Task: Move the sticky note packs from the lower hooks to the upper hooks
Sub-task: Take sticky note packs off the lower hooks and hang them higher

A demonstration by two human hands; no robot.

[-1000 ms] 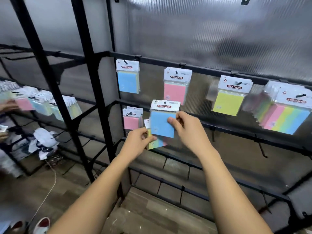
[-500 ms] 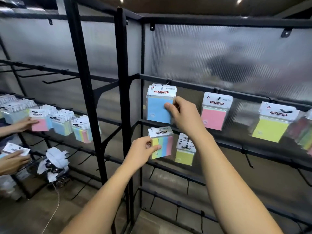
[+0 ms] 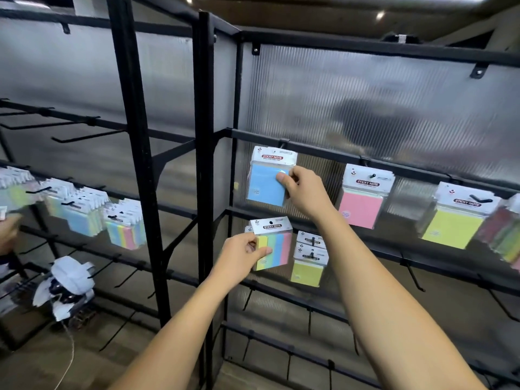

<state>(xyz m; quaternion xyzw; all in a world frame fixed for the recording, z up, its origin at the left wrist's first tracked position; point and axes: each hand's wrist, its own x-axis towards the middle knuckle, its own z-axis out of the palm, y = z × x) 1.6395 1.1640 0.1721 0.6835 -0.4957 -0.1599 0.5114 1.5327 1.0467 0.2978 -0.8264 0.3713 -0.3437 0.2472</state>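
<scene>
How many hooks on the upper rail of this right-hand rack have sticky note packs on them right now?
4 in view: blue pack held by the right hand, then the pink pack, the yellow pack, and a blurred multicolour bunch cut off by the right edge. More may hang beyond it.

One camera only, worn on the person's head, so no second view shares the scene. It faces forward, slightly upward, toward a black metal rack (image 3: 202, 164) backed by ribbed translucent panels (image 3: 365, 108), close enough that both forearms reach in from the bottom edge. The wide lens bends the rack's posts and bars outward. At the top a strip of ceiling shows; at the bottom left, the floor (image 3: 33, 367).
</scene>
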